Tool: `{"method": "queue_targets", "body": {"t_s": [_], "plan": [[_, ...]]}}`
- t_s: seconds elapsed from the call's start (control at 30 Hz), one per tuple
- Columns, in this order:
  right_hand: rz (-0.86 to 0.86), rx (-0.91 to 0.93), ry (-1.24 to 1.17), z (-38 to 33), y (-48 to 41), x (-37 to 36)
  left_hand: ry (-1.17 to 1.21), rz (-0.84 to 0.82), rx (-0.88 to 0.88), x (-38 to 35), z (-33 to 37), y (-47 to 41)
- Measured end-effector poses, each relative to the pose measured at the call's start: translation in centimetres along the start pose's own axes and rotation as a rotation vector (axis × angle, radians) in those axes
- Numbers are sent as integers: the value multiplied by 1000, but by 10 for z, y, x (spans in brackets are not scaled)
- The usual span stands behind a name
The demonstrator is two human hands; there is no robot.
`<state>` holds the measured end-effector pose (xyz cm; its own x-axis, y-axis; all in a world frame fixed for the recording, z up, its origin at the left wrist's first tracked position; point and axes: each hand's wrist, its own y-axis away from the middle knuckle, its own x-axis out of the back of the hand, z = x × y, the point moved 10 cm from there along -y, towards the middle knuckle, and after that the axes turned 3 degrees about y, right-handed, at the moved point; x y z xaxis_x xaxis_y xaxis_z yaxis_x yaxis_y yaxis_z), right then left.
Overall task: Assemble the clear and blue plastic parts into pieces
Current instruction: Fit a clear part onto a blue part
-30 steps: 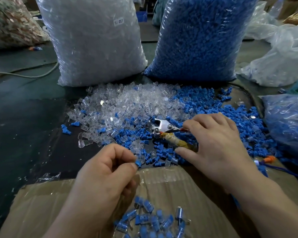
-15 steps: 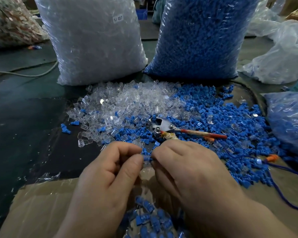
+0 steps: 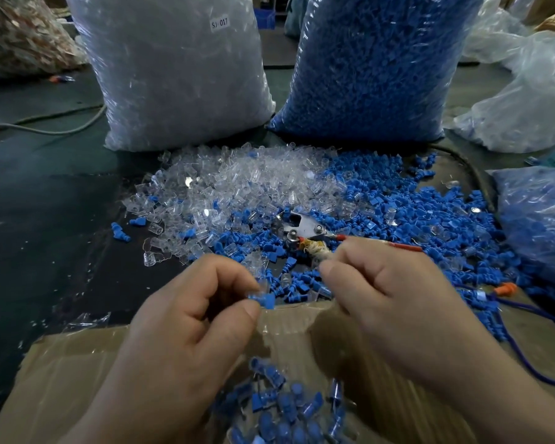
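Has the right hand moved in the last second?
Yes. The right hand has drawn back off the pliers toward the box; the left hand pinches a blue part.

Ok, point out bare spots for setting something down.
Bare dark tabletop left of the loose clear parts, between the clear-parts bag and the cardboard flap. The flap's left end is bare too. Crowded: centre and right, blue parts and pliers.

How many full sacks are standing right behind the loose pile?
2: the clear-parts sack at back left, the blue-parts sack beside it on the right. More bags lie at the frame edges, partly cut off.
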<state>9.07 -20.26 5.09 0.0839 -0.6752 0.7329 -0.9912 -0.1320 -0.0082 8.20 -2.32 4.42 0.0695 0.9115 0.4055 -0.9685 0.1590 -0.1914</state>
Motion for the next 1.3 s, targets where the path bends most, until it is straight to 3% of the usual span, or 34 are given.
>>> {"method": "queue_targets", "body": {"t_s": [0.07, 0.13, 0.23, 0.43, 0.73, 0.93, 1.3], "plan": [[95, 63, 398, -2, -2, 11, -128, -43, 39, -1, -7, -3], [50, 85, 608, 0, -3, -1, -283, -133, 26, -11, -9, -3], [-2, 120, 682, -1, -5, -19, -465, -244, -57, -25, -5, -2], [-2, 100, 733, 0, -15, -27, -429, -353, -128, -34, 0, 0], [47, 116, 504, 0, -7, -13, -283, -91, -4, -10, -11, -6], [-31, 125, 19, -17, 2, -17, -64, -99, -21, -14, -3, -4], [-95, 171, 21, -24, 5, -30, -230, -117, -104, -14, 2, -5]]}}
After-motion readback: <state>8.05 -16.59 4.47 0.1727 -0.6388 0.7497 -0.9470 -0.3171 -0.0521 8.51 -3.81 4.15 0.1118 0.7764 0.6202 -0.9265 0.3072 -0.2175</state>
